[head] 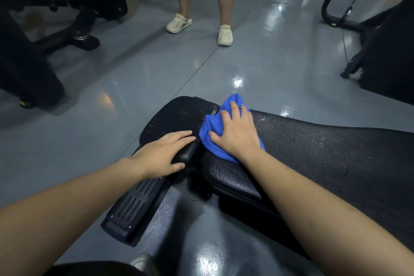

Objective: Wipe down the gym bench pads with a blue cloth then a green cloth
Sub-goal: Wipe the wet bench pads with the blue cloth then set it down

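Note:
A black gym bench lies across the lower right, with a long back pad [324, 152] and a smaller seat pad [170, 116] to its left. Both pads carry small wet droplets. A bunched blue cloth [212, 132] lies at the left end of the long pad, by the gap between the pads. My right hand [235, 132] presses flat on the cloth with its fingers spread. My left hand [165, 152] rests on the near edge of the seat pad, fingers straight on top and thumb against the pad's side. No green cloth is in view.
A person in cream clogs [225, 34] stands on the glossy grey floor [134, 69] just beyond the bench. Dark gym machines stand at far left [29, 69] and far right [385, 51]. The bench's ribbed black foot plate [134, 206] juts toward me at lower left.

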The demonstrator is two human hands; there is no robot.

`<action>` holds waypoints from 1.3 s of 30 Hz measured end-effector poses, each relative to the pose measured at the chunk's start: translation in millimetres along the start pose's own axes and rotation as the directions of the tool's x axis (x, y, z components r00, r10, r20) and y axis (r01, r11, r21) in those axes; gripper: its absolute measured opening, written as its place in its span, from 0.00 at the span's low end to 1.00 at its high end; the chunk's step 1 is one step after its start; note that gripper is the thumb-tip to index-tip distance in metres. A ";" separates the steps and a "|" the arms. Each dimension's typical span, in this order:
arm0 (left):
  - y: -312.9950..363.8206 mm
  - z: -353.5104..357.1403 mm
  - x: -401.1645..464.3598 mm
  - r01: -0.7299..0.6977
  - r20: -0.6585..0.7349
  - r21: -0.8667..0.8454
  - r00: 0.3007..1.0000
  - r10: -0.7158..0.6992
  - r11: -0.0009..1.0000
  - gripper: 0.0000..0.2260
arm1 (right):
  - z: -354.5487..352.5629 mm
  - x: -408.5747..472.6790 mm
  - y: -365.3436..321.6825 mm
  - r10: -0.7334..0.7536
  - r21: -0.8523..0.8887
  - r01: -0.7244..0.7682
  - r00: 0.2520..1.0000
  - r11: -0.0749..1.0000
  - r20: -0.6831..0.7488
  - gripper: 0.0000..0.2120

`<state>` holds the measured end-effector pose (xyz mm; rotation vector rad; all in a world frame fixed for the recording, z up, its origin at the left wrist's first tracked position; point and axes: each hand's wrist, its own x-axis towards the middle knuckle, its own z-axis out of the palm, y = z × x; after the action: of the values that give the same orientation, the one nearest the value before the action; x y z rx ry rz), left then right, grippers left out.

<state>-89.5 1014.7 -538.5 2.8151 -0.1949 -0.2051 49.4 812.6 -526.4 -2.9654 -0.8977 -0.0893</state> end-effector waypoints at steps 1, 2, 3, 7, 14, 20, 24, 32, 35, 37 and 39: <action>-0.7 0.8 -0.7 0.003 0.004 -0.010 1.000 -0.003 1.000 0.36 | -0.2 -6.3 -3.8 -0.012 0.008 0.012 1.000 1.000 0.013 0.41; -1.0 1.2 -1.3 0.003 0.005 -0.015 1.000 -0.003 1.000 0.37 | -0.6 -12.5 -7.2 -0.025 0.011 0.024 1.000 1.000 0.020 0.41; -1.5 1.7 -2.6 0.005 0.003 -0.015 1.000 -0.005 1.000 0.37 | -1.4 -18.6 -10.5 -0.034 0.014 0.034 0.999 0.999 0.025 0.41; -6.9 0.7 -10.5 0.028 -0.010 0.021 1.000 -0.028 0.999 0.38 | -4.2 -46.0 -23.2 -0.093 0.012 0.093 0.996 0.996 0.013 0.40; -10.0 -5.7 -12.8 0.041 0.021 0.045 0.999 -0.042 0.998 0.37 | -3.0 -96.1 -32.9 -0.279 -0.135 0.279 0.960 0.951 0.017 0.38; 3.4 -9.5 -5.0 0.001 0.055 0.062 0.998 -0.004 0.998 0.39 | -16.3 -122.4 -16.3 -0.330 -0.233 0.342 0.940 0.910 0.089 0.46; 14.0 -9.0 3.7 -0.009 0.066 0.085 0.998 0.003 0.996 0.40 | -33.7 -148.4 17.4 -0.339 -0.237 0.359 0.933 0.903 0.120 0.49; 30.5 -3.8 18.6 -0.080 0.062 0.080 0.995 0.075 0.994 0.44 | -59.0 -195.4 72.0 -0.222 -0.209 0.250 0.964 0.946 0.146 0.50; 45.4 -1.2 21.1 -0.123 0.077 0.074 0.990 0.117 0.990 0.47 | -62.7 -204.5 78.9 -0.195 -0.222 0.224 0.970 0.949 0.143 0.50; 53.3 3.3 19.2 -0.108 0.115 0.078 0.988 0.099 0.991 0.49 | -62.4 -202.3 75.6 -0.193 -0.250 0.227 0.969 0.941 0.153 0.49; 55.0 9.9 17.4 -0.090 0.145 0.090 0.986 0.077 0.992 0.51 | -60.6 -196.1 68.2 -0.188 -0.284 0.230 0.968 0.931 0.169 0.49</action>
<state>-80.2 957.2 -532.6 2.8814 -0.3637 -0.3867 -78.3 644.1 -480.8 -3.1716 -1.3320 -0.0285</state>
